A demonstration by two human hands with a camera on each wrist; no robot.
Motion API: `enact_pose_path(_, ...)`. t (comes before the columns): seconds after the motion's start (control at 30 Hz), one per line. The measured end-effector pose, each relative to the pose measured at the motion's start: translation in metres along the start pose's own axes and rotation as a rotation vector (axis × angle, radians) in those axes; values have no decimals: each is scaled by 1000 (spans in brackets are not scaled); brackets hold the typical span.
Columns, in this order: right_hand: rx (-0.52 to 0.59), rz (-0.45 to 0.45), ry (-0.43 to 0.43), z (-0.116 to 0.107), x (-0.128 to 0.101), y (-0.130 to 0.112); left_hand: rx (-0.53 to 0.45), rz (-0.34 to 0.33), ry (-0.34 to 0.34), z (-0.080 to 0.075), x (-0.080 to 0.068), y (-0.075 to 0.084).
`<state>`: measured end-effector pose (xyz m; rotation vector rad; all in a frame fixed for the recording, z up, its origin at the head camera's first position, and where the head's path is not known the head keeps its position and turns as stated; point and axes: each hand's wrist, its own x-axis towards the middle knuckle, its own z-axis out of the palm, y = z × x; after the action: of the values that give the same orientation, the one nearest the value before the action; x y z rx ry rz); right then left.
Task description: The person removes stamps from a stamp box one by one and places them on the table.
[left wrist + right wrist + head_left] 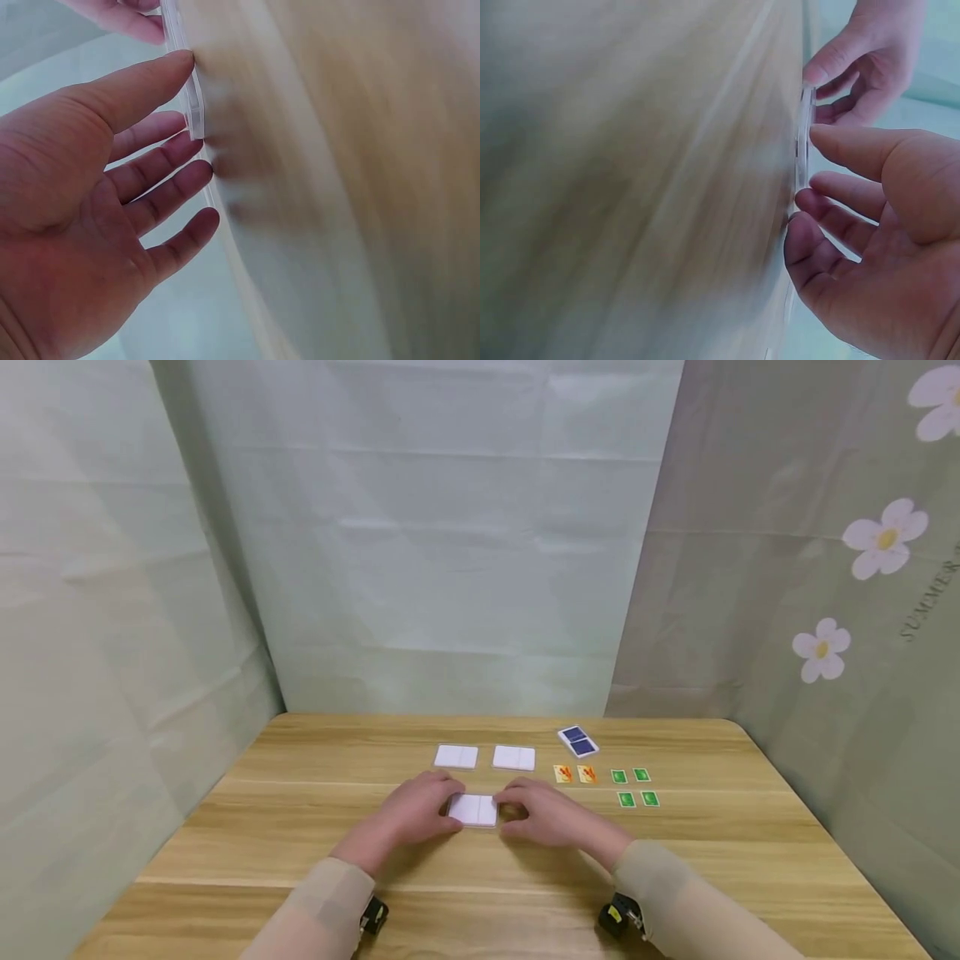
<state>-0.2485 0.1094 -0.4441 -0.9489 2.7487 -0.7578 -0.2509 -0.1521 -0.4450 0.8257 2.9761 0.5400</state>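
Hands (pixel 480 814) flank white case (pixel 473 810); wrist views show its clear edge.

L grip (pixel 417 811) & R grip (pixel 551 814) low, fingers relaxed, facing inward.

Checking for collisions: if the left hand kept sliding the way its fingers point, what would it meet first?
The left hand points right, already touching the clear case; beyond that, probably the right hand.

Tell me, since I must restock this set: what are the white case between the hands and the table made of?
The case looks like clear, glossy plastic: both wrist views show a thin see-through rim, and the white seems to lie inside it. The table shows pale wood grain with a smooth, faintly shiny finish; whether solid wood or laminate, I cannot tell.
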Motion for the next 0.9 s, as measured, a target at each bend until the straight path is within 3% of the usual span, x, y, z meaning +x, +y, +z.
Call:
enact_pose_path(0.4, -22, -48, -8, 7, 29, -13, 3, -40, 16, -9, -9, -22)
enact_pose_path(0.9, -17, -6, -37, 10, 47, -19, 4, -93, 1, -14, -11, -32)
